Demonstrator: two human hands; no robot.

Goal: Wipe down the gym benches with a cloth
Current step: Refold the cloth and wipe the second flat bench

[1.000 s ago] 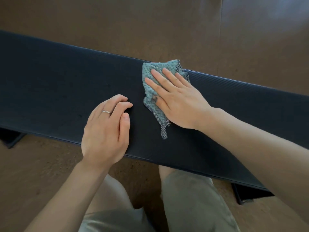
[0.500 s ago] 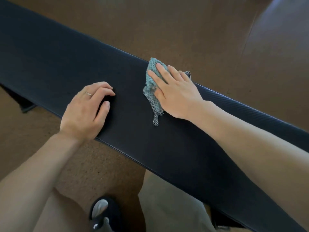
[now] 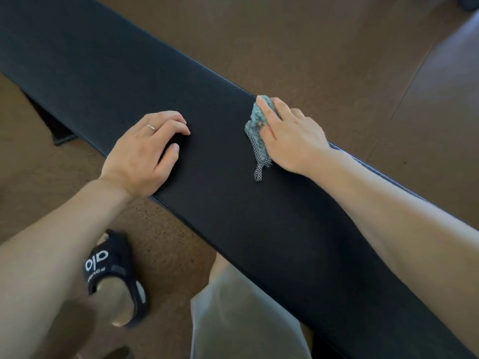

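A long black padded gym bench runs diagonally from upper left to lower right. A teal knitted cloth with a checked edge lies bunched on the bench near its far edge. My right hand presses flat on the cloth, covering most of it; a strip of the cloth trails out toward me. My left hand rests on the bench's near edge, left of the cloth, fingers curled onto the pad, a ring on one finger, holding nothing.
Brown floor surrounds the bench. A black bench foot shows under the left part. My foot in a black slipper stands near the bench's near side, and my knee in grey shorts is against it.
The view has swung so the bench slants more steeply. My right hand has slid the cloth toward the far edge, bunching it. My left hand has shifted along the near edge.
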